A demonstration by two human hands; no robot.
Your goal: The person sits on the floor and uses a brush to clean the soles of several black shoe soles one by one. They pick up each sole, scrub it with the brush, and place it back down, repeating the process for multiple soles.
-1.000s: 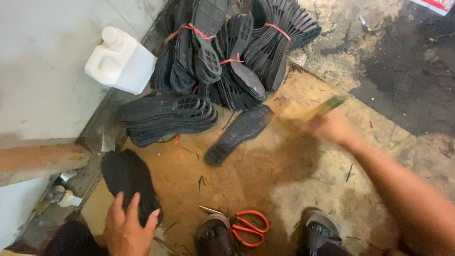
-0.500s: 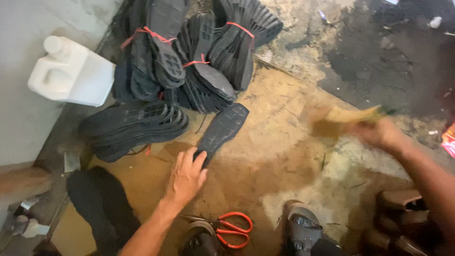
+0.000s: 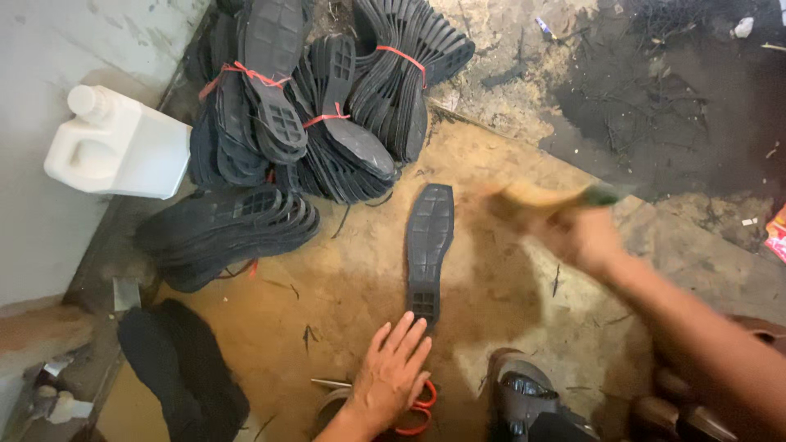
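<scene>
The fingers [image 3: 413, 334] of the left hand [image 3: 391, 372] are spread flat and hold nothing; their tips lie just at the near end of a single black shoe sole [image 3: 429, 250], which lies tread-up on the brown board [image 3: 344, 286], apart from the rest. Under the heel of this hand a pair of red-handled scissors [image 3: 416, 408] is partly covered. The right hand [image 3: 577, 237] is blurred, but its fingers are seen closed round a brush [image 3: 544, 199] with a light wooden handle, held above the board just right of the sole's far end.

No coating can be made out on the single sole, so it is judged as laid out but not yet brushed. Farther off, bundles of soles tied with red bands [image 3: 327, 98] are stacked, with a loose fan of soles [image 3: 225, 233] at the left; these appear untouched, so most of the work is judged to remain. A white plastic jug [image 3: 119, 147] stands at the far left, and a dark shoe [image 3: 520, 397] is seen at the near edge.
</scene>
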